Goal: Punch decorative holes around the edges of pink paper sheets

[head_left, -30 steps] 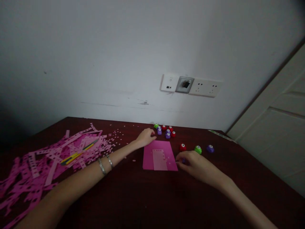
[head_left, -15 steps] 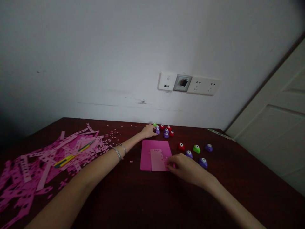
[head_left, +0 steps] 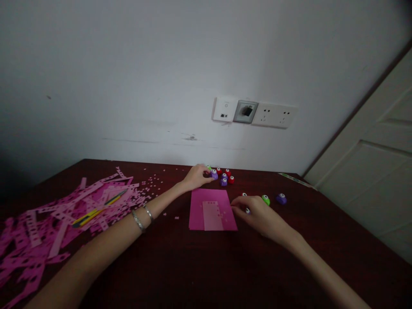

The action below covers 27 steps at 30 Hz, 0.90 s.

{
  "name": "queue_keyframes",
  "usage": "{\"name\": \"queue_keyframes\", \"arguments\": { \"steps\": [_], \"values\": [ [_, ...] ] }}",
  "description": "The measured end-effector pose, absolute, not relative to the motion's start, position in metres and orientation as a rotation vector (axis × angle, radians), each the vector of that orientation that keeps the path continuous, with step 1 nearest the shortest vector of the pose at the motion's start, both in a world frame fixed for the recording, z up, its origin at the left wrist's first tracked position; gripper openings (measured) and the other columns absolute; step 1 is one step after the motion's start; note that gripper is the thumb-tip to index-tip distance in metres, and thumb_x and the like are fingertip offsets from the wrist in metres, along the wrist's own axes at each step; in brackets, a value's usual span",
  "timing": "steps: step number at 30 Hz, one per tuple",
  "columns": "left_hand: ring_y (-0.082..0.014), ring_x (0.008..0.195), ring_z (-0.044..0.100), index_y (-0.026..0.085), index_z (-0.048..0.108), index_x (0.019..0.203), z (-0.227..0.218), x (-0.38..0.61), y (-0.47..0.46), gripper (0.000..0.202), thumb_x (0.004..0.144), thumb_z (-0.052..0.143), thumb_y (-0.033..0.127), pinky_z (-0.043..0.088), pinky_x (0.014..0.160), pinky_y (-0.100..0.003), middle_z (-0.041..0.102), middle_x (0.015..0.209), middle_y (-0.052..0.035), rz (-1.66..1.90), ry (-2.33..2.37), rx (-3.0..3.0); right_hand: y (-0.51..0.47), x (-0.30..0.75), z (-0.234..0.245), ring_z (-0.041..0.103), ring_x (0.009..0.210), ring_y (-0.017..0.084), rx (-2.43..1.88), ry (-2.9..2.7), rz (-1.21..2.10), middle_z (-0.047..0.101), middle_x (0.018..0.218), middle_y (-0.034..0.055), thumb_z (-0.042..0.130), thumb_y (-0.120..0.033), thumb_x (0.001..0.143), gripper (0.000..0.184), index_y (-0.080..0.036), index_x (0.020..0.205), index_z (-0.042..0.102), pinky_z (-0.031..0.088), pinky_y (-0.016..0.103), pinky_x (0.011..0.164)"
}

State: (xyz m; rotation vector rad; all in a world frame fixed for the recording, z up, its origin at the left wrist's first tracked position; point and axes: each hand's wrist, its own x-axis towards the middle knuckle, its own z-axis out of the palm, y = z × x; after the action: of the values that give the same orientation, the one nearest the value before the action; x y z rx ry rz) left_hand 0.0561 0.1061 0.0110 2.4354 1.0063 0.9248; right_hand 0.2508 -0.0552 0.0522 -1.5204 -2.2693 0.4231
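A pink paper sheet (head_left: 210, 209) with a paler punched strip on it lies on the dark table (head_left: 206, 266). My left hand (head_left: 195, 176) reaches past the sheet's far edge to a cluster of small red, purple and green punches (head_left: 224, 176). Its curled fingertips close on a purple punch (head_left: 213, 174). My right hand (head_left: 257, 212) rests just right of the sheet, fingers bent over a small purple punch (head_left: 247, 210) that shows between them. A red punch (head_left: 243, 195) peeks out at its fingertips. Two bracelets (head_left: 141, 216) sit on my left wrist.
A green punch (head_left: 265, 199) and a purple punch (head_left: 281, 198) stand right of my right hand. Pink punched strips and confetti (head_left: 64, 214) cover the table's left side, with a yellow utility knife (head_left: 93, 211) on them. Wall sockets (head_left: 254, 113) are behind; a door (head_left: 370, 171) is at the right.
My right hand moved from the sheet's right edge back over the loose punches, covering two purple ones. My left hand stayed at the far cluster.
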Motion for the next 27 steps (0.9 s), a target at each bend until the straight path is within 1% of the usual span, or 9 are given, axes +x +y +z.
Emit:
{"name": "queue_keyframes", "arguments": {
  "steps": [2,4,6,9,11,14,17,22,27],
  "values": [
    [-0.0153,0.075,0.052,0.018,0.065,0.078,0.022,0.051,0.085,0.021,0.070,0.064,0.037,0.039,0.071,-0.029,0.063,0.078,-0.0027,1.017,1.002,2.502,-0.054,0.253,0.055,0.062,0.072,0.018,-1.505,-2.197,0.395,0.070,0.082,0.0069,0.048,-0.021,0.082,0.023,-0.016,0.090,0.069,0.046,0.027,0.065],
    [-0.0159,0.081,0.052,0.019,0.064,0.081,0.031,0.047,0.062,0.021,0.071,0.064,0.038,0.039,0.076,-0.030,0.063,0.083,-0.0030,1.033,0.971,2.549,-0.054,0.254,0.056,0.063,0.070,0.017,-1.511,-2.119,0.411,0.070,0.081,0.0064,0.049,-0.023,0.082,0.023,-0.016,0.091,0.069,0.048,0.027,0.063],
    [-0.0165,0.084,0.052,0.019,0.064,0.082,0.035,0.043,0.041,0.020,0.073,0.063,0.037,0.039,0.078,-0.032,0.063,0.086,-0.0029,1.022,0.943,2.585,-0.054,0.253,0.056,0.062,0.063,0.016,-1.542,-2.036,0.497,0.069,0.078,0.0059,0.049,-0.028,0.083,0.025,-0.016,0.093,0.069,0.049,0.025,0.053],
    [-0.0177,0.085,0.051,0.019,0.064,0.086,0.037,0.043,0.015,0.023,0.074,0.063,0.038,0.038,0.079,-0.034,0.062,0.088,-0.0035,0.957,0.925,2.652,-0.055,0.249,0.054,0.057,0.050,0.013,-1.575,-1.951,0.638,0.067,0.073,0.0049,0.048,-0.033,0.083,0.029,-0.015,0.095,0.068,0.045,0.022,0.039],
    [-0.0180,0.083,0.050,0.019,0.064,0.088,0.036,0.045,0.005,0.024,0.074,0.063,0.038,0.039,0.077,-0.034,0.061,0.086,-0.0032,0.924,0.924,2.678,-0.056,0.246,0.051,0.056,0.047,0.012,-1.562,-1.938,0.676,0.067,0.073,0.0051,0.049,-0.034,0.083,0.030,-0.015,0.095,0.068,0.045,0.021,0.039],
    [-0.0180,0.082,0.050,0.019,0.064,0.089,0.033,0.049,-0.002,0.023,0.074,0.064,0.037,0.039,0.074,-0.033,0.060,0.084,-0.0027,0.912,0.919,2.701,-0.057,0.240,0.047,0.058,0.049,0.012,-1.531,-1.929,0.708,0.069,0.078,0.0060,0.051,-0.035,0.082,0.030,-0.015,0.097,0.068,0.046,0.022,0.043],
    [-0.0185,0.084,0.048,0.018,0.063,0.088,0.030,0.052,-0.004,0.023,0.075,0.062,0.036,0.039,0.074,-0.032,0.059,0.086,-0.0034,0.944,0.923,2.757,-0.056,0.235,0.043,0.059,0.051,0.012,-1.552,-1.891,0.720,0.069,0.080,0.0067,0.057,-0.037,0.079,0.031,-0.015,0.097,0.067,0.045,0.021,0.044],
    [-0.0185,0.086,0.047,0.016,0.060,0.094,0.027,0.053,-0.010,0.024,0.081,0.056,0.036,0.038,0.074,-0.032,0.058,0.089,-0.0046,1.008,0.900,2.871,-0.054,0.232,0.042,0.059,0.050,0.012,-1.599,-1.786,0.780,0.069,0.077,0.0069,0.059,-0.040,0.076,0.031,-0.013,0.089,0.067,0.045,0.020,0.041],
    [-0.0187,0.086,0.047,0.016,0.060,0.093,0.031,0.054,-0.017,0.024,0.084,0.052,0.037,0.038,0.073,-0.032,0.058,0.091,-0.0056,0.938,0.875,2.965,-0.052,0.235,0.039,0.058,0.047,0.012,-1.582,-1.697,0.937,0.067,0.074,0.0050,0.063,-0.040,0.073,0.032,-0.013,0.090,0.065,0.050,0.022,0.040]
  ]
}}
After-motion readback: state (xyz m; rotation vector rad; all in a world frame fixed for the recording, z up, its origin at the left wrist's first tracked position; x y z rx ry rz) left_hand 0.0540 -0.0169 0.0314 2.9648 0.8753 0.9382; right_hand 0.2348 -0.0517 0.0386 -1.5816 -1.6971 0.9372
